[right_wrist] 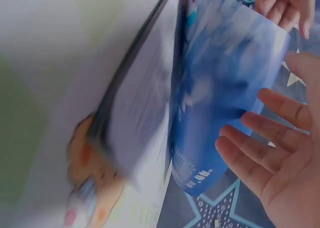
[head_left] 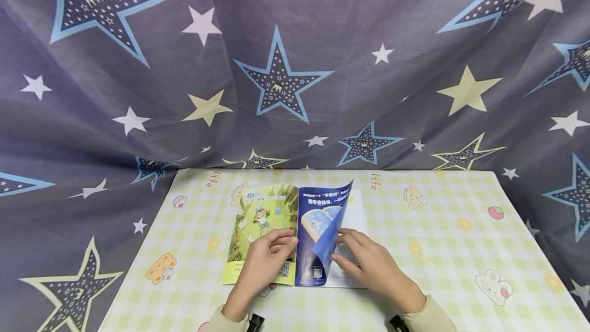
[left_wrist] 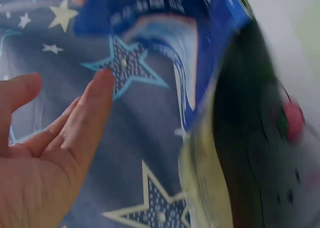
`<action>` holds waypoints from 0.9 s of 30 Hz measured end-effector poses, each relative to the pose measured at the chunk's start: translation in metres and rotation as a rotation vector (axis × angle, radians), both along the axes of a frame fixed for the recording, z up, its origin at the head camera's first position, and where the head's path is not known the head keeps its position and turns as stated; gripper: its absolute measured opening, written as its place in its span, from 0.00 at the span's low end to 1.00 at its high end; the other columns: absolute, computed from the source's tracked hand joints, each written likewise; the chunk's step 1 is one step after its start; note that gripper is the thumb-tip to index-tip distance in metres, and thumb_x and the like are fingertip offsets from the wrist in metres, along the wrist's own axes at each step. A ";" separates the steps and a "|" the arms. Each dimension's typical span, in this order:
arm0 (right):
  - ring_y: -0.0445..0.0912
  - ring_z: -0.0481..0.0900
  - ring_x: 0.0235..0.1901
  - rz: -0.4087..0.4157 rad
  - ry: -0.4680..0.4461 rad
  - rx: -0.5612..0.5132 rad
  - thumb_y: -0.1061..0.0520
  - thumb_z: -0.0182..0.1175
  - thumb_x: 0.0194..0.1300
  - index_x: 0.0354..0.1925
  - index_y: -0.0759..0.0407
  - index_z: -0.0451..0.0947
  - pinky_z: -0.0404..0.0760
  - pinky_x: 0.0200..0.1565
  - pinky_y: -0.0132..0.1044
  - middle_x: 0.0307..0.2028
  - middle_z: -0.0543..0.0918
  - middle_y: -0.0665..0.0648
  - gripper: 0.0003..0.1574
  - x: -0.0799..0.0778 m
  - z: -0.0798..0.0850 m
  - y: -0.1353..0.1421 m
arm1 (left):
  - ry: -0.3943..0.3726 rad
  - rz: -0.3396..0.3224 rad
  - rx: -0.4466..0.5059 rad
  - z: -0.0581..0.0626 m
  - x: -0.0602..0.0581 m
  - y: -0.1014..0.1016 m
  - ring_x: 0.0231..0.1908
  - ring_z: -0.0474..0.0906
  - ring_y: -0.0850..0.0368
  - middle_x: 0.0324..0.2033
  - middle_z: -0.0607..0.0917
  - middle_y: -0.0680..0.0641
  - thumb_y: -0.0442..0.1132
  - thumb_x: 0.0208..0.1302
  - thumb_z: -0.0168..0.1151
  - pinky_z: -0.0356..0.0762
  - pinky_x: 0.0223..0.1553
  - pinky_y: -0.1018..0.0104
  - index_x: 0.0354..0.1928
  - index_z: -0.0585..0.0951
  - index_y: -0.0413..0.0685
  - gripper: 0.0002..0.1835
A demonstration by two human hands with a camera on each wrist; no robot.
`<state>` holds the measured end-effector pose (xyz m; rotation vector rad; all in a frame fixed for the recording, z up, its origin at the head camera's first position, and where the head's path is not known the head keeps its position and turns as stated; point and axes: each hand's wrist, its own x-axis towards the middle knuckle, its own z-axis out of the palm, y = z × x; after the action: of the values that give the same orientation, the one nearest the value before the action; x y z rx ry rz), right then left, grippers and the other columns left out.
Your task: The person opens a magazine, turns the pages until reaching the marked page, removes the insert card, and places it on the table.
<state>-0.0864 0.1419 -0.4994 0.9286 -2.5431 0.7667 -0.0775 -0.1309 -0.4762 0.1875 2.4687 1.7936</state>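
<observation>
A magazine lies spread on the table in the head view, with a green illustrated page (head_left: pixel 280 209) at left. Beside it a dark blue page (head_left: pixel 306 260) stands partly raised, its right edge curling up over a white printed page (head_left: pixel 356 214). My left hand (head_left: pixel 262 257) is over the green page near the fold, thumb apart from the fingers and nothing held, as the left wrist view shows. At the curled blue page my right hand (head_left: pixel 375 265) has its fingers extended. In the right wrist view those spread fingertips (right_wrist: pixel 227 143) meet the page's blue underside (right_wrist: pixel 215 87).
Beneath the magazine is a table with a green checked cloth (head_left: pixel 451 250) printed with cartoon figures. A dark curtain (head_left: pixel 350 96) with stars hangs behind it and along both sides. Dark straps (head_left: pixel 255 322) cross the wrists at the sleeves.
</observation>
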 end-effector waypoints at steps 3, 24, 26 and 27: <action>0.50 0.79 0.58 0.021 -0.020 -0.001 0.43 0.66 0.67 0.49 0.54 0.80 0.83 0.52 0.46 0.59 0.79 0.57 0.20 0.000 0.001 -0.007 | -0.052 -0.042 0.096 0.001 -0.001 0.009 0.44 0.86 0.48 0.47 0.86 0.40 0.51 0.68 0.66 0.85 0.42 0.66 0.60 0.79 0.39 0.27; 0.50 0.74 0.62 0.018 -0.076 0.024 0.45 0.66 0.67 0.61 0.56 0.75 0.80 0.57 0.47 0.64 0.75 0.58 0.29 0.005 -0.003 -0.012 | -0.186 -0.012 0.264 -0.011 0.000 0.004 0.35 0.87 0.46 0.37 0.87 0.38 0.32 0.65 0.68 0.87 0.38 0.61 0.57 0.78 0.27 0.21; 0.52 0.74 0.62 0.008 -0.085 0.051 0.45 0.68 0.65 0.62 0.56 0.75 0.79 0.58 0.49 0.63 0.75 0.59 0.32 0.006 -0.004 -0.008 | -0.181 0.025 0.262 -0.009 0.002 -0.004 0.34 0.88 0.45 0.37 0.87 0.37 0.31 0.64 0.68 0.87 0.38 0.61 0.56 0.79 0.28 0.20; 0.53 0.74 0.62 0.008 -0.090 0.077 0.45 0.69 0.64 0.62 0.57 0.75 0.78 0.58 0.50 0.63 0.75 0.60 0.33 0.006 -0.005 -0.005 | -0.181 0.048 0.267 -0.009 0.003 -0.009 0.34 0.87 0.45 0.37 0.87 0.37 0.31 0.64 0.68 0.87 0.38 0.60 0.55 0.79 0.28 0.20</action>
<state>-0.0800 0.1366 -0.5040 0.9484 -2.6653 0.7335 -0.0750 -0.1394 -0.4849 -0.0176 2.1258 2.0556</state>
